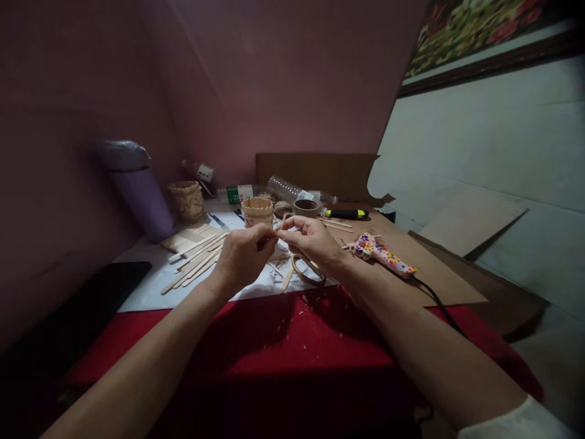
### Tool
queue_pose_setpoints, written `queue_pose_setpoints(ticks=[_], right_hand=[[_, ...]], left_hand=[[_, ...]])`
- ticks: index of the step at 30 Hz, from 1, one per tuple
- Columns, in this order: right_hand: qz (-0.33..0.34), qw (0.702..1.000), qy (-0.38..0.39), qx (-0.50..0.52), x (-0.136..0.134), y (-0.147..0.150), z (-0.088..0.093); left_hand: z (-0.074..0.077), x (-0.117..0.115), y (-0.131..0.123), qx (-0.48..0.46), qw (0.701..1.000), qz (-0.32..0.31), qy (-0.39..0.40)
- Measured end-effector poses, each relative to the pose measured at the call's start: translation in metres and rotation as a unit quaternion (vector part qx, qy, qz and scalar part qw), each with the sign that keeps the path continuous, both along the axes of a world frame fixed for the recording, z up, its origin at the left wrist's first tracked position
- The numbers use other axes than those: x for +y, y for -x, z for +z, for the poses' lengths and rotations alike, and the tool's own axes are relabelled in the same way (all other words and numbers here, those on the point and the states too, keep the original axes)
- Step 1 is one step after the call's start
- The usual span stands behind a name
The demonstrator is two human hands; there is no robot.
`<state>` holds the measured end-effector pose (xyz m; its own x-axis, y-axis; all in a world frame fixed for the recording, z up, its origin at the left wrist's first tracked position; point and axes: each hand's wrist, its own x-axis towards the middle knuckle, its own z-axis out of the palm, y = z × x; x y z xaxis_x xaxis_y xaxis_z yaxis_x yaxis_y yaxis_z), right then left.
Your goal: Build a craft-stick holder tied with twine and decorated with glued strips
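A thin strip (283,221), small and partly hidden by the fingers, is held at the fingertips of the left hand (242,259) and the right hand (315,247), both drawn into narrow pinches that nearly meet. It is held above the middle of the surface, just in front of a scalloped cup (257,214); how much of it lies inside either grip cannot be told. Wooden sticks (197,261) are spread toward the surface's left edge, and a patterned glue gun (382,253) is laid toward its right edge.
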<state>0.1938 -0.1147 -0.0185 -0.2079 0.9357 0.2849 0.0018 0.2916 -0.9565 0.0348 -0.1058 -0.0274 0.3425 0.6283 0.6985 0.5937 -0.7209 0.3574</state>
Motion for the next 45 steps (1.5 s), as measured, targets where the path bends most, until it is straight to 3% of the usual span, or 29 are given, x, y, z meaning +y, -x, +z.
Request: queue_pose_setpoints(ticks=[3,5,8,11,15,18,24,30,36,42,45], right_hand=[[0.012,0.999,-0.026,0.04,0.0,-0.001,0.001],[0.021,0.997,-0.048,0.057,0.001,-0.002,0.001],[0.028,0.995,-0.061,0.069,0.001,-0.002,0.001],[0.033,0.996,-0.059,0.067,0.0,-0.002,0.001],[0.064,0.992,-0.073,0.078,-0.002,-0.001,0.001],[0.073,0.991,-0.088,0.073,-0.004,-0.002,0.001],[0.067,0.993,-0.075,0.068,-0.006,-0.006,0.003],[0.104,0.991,-0.053,0.065,-0.004,-0.009,0.003],[0.101,0.994,-0.04,0.031,-0.001,-0.016,0.002],[0.116,0.992,-0.042,-0.001,-0.005,-0.016,0.007],[0.135,0.99,-0.015,0.02,-0.005,-0.014,0.008]], left_hand=[[0.003,-0.001,-0.002,-0.069,0.995,-0.046,0.058],[0.008,-0.003,-0.003,-0.151,0.97,-0.104,0.162],[0.014,-0.005,-0.001,-0.261,0.879,-0.185,0.353],[0.018,-0.004,0.005,-0.293,0.799,-0.24,0.467],[0.018,-0.001,0.013,-0.284,0.729,-0.277,0.559],[0.018,0.0,0.014,-0.271,0.703,-0.292,0.589],[0.018,-0.001,0.013,-0.28,0.697,-0.292,0.592],[0.018,-0.001,0.011,-0.309,0.676,-0.282,0.607],[0.017,-0.002,0.009,-0.315,0.682,-0.269,0.603],[0.018,-0.002,0.009,-0.304,0.706,-0.265,0.583],[0.018,-0.002,0.007,-0.272,0.761,-0.231,0.542]])
